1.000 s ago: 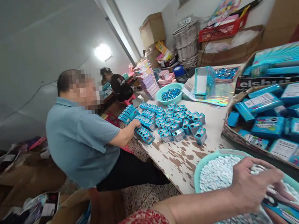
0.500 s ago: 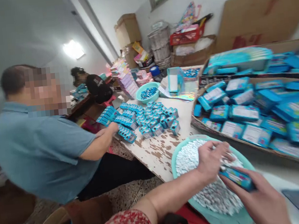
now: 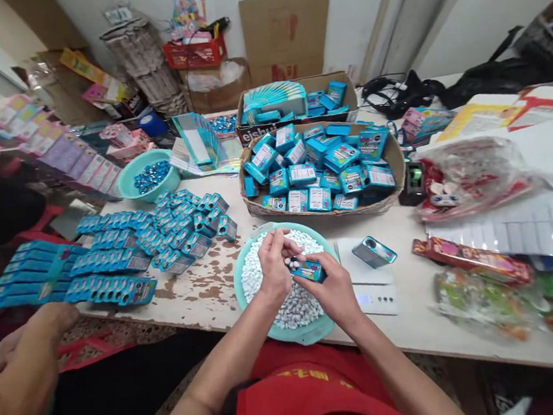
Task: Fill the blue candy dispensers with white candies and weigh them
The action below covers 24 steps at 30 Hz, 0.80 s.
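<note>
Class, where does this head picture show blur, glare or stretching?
In the head view, the blue box in the right hand reads fairly clear; head view, right: packets smear, white glints show by the plastic bag; head view, left: stacked boxes seem stretched.

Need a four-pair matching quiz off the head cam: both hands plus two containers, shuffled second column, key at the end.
Column 1
1. Left hand
2. Red basket
3. Right hand
4. Round tub

Column 2
A. Gripping a small blue box
B. Filled with small white pieces
C. Fingers bent, at the left end of the held box
D. Above a cardboard box near the back wall

Pairs: 1-C, 2-D, 3-A, 4-B
</note>
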Each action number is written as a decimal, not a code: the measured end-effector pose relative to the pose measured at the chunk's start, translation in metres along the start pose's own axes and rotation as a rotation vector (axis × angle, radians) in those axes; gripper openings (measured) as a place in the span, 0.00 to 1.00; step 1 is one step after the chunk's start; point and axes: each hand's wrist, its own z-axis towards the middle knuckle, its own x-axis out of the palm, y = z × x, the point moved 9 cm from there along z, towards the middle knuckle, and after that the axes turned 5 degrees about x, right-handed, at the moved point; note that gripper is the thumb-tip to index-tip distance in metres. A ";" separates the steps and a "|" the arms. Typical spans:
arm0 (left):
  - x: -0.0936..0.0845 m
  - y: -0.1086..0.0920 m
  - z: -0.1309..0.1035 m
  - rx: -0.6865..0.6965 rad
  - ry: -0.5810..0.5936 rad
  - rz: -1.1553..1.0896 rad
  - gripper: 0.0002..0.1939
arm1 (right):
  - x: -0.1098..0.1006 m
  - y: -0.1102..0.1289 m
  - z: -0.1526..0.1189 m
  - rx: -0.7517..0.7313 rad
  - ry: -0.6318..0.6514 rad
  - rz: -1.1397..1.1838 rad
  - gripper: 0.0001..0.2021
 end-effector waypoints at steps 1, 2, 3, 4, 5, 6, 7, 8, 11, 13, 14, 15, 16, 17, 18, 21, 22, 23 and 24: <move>0.001 -0.002 -0.001 0.012 0.019 0.001 0.16 | 0.001 0.002 0.000 -0.012 -0.014 0.014 0.13; 0.004 -0.004 -0.003 0.021 0.044 -0.001 0.15 | 0.001 0.003 0.000 -0.018 -0.032 0.031 0.13; 0.006 -0.005 -0.004 0.020 0.078 -0.005 0.15 | 0.001 0.003 0.000 -0.020 -0.050 0.047 0.14; 0.008 -0.006 -0.004 0.011 0.113 -0.009 0.15 | 0.002 0.002 0.000 -0.016 -0.063 0.060 0.14; 0.008 -0.006 -0.003 0.009 0.140 -0.009 0.15 | 0.002 0.001 0.000 -0.008 -0.068 0.073 0.14; 0.006 -0.007 0.000 0.023 0.154 -0.003 0.15 | 0.001 -0.001 -0.001 0.000 -0.068 0.086 0.14; 0.000 -0.008 0.005 0.055 0.155 0.016 0.16 | -0.001 -0.003 -0.004 0.010 -0.068 0.101 0.14; -0.008 -0.008 0.013 0.100 0.147 0.065 0.16 | -0.004 -0.005 -0.007 0.021 -0.071 0.116 0.15; -0.028 0.005 0.040 0.231 0.191 0.500 0.15 | -0.021 -0.014 -0.024 0.049 -0.107 0.146 0.15; -0.029 0.031 0.054 0.279 0.339 0.905 0.12 | -0.031 -0.022 -0.036 0.083 -0.120 0.126 0.15; -0.027 0.046 0.056 0.306 0.425 1.079 0.11 | -0.034 -0.026 -0.041 0.100 -0.121 0.112 0.15; -0.024 0.060 0.056 0.332 0.504 1.222 0.11 | -0.036 -0.029 -0.045 0.117 -0.123 0.101 0.15; -0.021 0.072 0.054 0.350 0.567 1.340 0.12 | -0.038 -0.033 -0.049 0.132 -0.130 0.092 0.15; -0.019 0.082 0.050 0.355 0.612 1.445 0.13 | -0.039 -0.036 -0.052 0.146 -0.137 0.087 0.15; -0.017 0.089 0.045 0.345 0.643 1.537 0.15 | -0.040 -0.039 -0.055 0.160 -0.150 0.086 0.15; -0.014 0.101 0.031 0.299 0.697 1.714 0.18 | -0.042 -0.051 -0.061 0.226 -0.195 0.090 0.16; -0.013 0.101 0.027 0.301 0.707 1.736 0.19 | -0.042 -0.055 -0.063 0.248 -0.208 0.092 0.16; -0.012 0.101 0.025 0.308 0.709 1.737 0.18 | -0.042 -0.058 -0.064 0.267 -0.221 0.096 0.16; -0.012 0.100 0.025 0.315 0.697 1.716 0.17 | -0.042 -0.061 -0.064 0.282 -0.233 0.098 0.16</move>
